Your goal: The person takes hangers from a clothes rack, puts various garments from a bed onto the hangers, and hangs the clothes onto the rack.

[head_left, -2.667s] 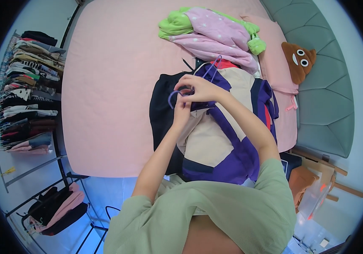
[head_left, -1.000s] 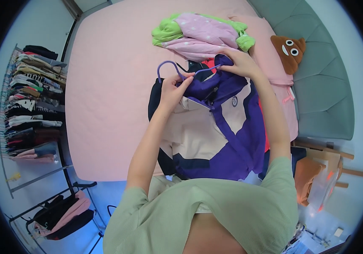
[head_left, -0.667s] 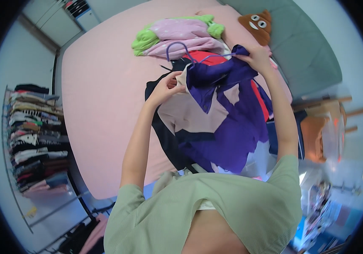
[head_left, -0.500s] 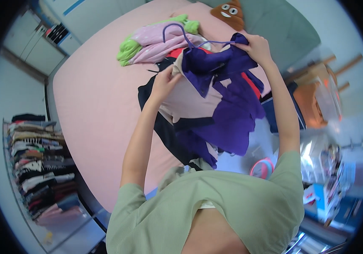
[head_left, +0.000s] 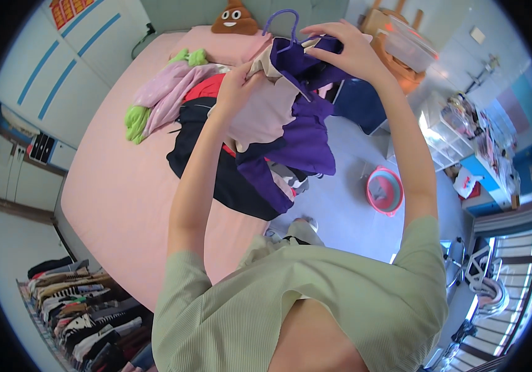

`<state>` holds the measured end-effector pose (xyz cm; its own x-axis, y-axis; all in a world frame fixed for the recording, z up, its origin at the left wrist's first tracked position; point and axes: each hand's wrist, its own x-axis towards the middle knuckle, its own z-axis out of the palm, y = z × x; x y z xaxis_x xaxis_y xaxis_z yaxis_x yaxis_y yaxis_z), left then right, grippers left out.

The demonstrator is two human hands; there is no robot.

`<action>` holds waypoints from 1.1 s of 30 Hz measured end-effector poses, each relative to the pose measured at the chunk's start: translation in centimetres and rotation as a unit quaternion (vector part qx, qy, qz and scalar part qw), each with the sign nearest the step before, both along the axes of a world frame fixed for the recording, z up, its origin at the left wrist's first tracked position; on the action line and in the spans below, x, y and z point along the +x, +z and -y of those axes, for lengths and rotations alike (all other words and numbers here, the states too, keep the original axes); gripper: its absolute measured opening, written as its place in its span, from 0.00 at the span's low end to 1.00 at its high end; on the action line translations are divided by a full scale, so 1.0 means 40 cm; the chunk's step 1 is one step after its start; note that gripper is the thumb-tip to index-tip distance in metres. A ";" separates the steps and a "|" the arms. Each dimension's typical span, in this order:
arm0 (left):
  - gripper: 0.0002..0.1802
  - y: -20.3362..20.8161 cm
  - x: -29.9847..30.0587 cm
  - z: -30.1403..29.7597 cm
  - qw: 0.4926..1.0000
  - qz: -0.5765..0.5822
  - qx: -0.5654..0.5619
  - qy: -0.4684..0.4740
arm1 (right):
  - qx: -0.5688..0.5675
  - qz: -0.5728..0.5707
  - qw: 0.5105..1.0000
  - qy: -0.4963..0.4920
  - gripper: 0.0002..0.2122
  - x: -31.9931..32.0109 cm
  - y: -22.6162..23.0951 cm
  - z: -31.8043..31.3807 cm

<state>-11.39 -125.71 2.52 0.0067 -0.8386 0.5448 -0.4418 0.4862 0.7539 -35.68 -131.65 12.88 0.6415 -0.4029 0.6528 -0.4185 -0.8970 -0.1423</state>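
A purple and cream jacket (head_left: 311, 124) with dark bands hangs before me over the bed's edge. A purple hanger (head_left: 295, 28) stands in its neck, hook upward. My left hand (head_left: 235, 87) is closed on the cream cloth at the jacket's left shoulder. At the other shoulder, my right hand (head_left: 346, 49) has purple cloth and the hanger's end between its thumb and outstretched fingers; its palm side is partly hidden. Behind the jacket, a black garment (head_left: 194, 139) and a red one (head_left: 204, 88) lie on the bed.
Pink sheeting covers the bed (head_left: 111, 173). A pink and green garment (head_left: 160, 102) lies farther back, near a brown plush cushion (head_left: 235, 18). On the floor to the right stands a pink basin (head_left: 385, 191). A rack of clothes (head_left: 86, 304) is at lower left.
My view has swung round, bringing more floor into sight at the right. The hanger's hook now points more upright, and my right hand's fingers have spread over the jacket's shoulder.
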 end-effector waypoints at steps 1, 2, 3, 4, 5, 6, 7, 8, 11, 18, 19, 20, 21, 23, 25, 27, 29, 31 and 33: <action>0.12 0.026 -0.039 -0.012 1.000 0.008 -0.003 -0.019 | 0.045 0.008 0.999 -0.005 0.17 -0.018 0.008 -0.022; 0.12 0.040 -0.072 -0.020 0.999 0.016 -0.005 -0.037 | 0.089 0.017 0.996 -0.008 0.16 -0.040 0.013 -0.040; 0.12 0.047 -0.094 -0.025 0.999 0.018 -0.008 -0.044 | 0.073 0.020 0.997 -0.016 0.15 -0.060 0.020 -0.050; 0.12 0.055 -0.115 -0.030 0.998 0.035 -0.002 -0.049 | 0.071 0.022 0.997 -0.022 0.15 -0.086 0.030 -0.062; 0.13 0.060 -0.137 -0.037 0.997 0.052 0.004 -0.053 | 0.115 -0.017 0.993 -0.037 0.15 -0.115 0.042 -0.074; 0.13 0.074 -0.165 -0.048 0.997 0.052 0.002 -0.056 | 0.158 -0.056 0.985 -0.050 0.16 -0.142 0.060 -0.086; 0.13 0.089 -0.195 -0.059 0.995 0.081 0.007 -0.057 | 0.099 -0.078 0.989 -0.075 0.18 -0.168 0.076 -0.120; 0.13 0.099 -0.227 -0.070 0.992 0.109 0.012 -0.058 | 0.098 -0.079 0.989 -0.079 0.18 -0.198 0.071 -0.132; 0.14 0.101 -0.324 -0.083 0.989 0.097 -0.014 -0.113 | 0.043 -0.044 0.993 -0.101 0.18 -0.311 0.047 -0.155; 0.16 0.069 -0.530 -0.137 0.977 0.206 -0.021 -0.043 | 0.162 -0.054 0.971 -0.166 0.18 -0.576 0.022 -0.269; 0.14 0.067 -0.552 -0.149 0.972 0.228 -0.053 -0.035 | 0.143 -0.039 0.974 -0.174 0.18 -0.613 0.013 -0.286; 0.13 0.065 -0.574 -0.164 0.964 0.250 -0.084 -0.026 | 0.145 -0.038 0.973 -0.178 0.18 -0.648 -0.003 -0.304; 0.13 0.071 -0.601 -0.186 0.956 0.275 -0.098 -0.014 | 0.160 -0.019 0.972 -0.172 0.18 -0.681 -0.017 -0.318; 0.13 0.089 -0.650 -0.223 0.955 0.287 -0.078 -0.015 | 0.174 0.000 0.970 -0.168 0.18 -0.753 -0.028 -0.342; 0.14 0.097 -0.673 -0.268 0.952 0.300 -0.056 -0.011 | 0.172 -0.025 0.962 -0.212 0.17 -0.809 -0.029 -0.373; 0.14 0.097 -0.683 -0.307 0.954 0.297 -0.031 -0.002 | 0.197 -0.014 0.960 -0.197 0.17 -0.857 -0.041 -0.386; 0.13 0.076 -0.699 -0.333 0.958 0.280 -0.062 0.009 | 0.222 -0.005 0.958 -0.180 0.16 -0.901 -0.062 -0.389; 0.13 0.051 -0.703 -0.361 0.959 0.266 -0.091 0.022 | 0.376 0.074 0.923 -0.031 0.13 -0.923 -0.086 -0.395; 0.11 0.029 -0.693 -0.391 0.958 0.255 -0.126 0.043 | 0.404 0.091 0.910 0.024 0.15 -0.957 -0.106 -0.434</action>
<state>-39.09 -110.07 3.67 -0.2505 -0.6889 0.6802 -0.7686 0.5687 0.2930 -73.94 -114.31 8.64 0.5824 -0.7727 0.2525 -0.2857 -0.4854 -0.8263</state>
